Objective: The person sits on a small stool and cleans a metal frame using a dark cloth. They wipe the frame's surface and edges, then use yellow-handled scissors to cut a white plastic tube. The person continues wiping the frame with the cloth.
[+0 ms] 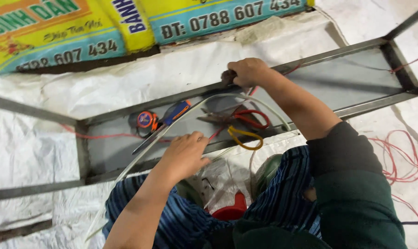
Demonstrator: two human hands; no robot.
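Observation:
My right hand (247, 71) is closed over the far bar of a grey metal frame (338, 53), gripping something dark where thin red wire comes out. My left hand (183, 154) rests on the near bar of the frame, fingers curled around a white cable (144, 150) that arcs up across the frame toward the right hand. Between the hands lie red-handled shears (236, 117), a yellow-handled tool (245, 138), a blue and orange screwdriver (165, 122) and a small orange and black tape measure (146, 121).
The frame lies on white tarpaulin (33, 152) with a grey panel inside it. Loose red wire (402, 157) coils at the right. A yellow and blue printed banner (79, 27) lies at the top. A clear plastic bag (222, 182) and a red container (229, 212) sit between my knees.

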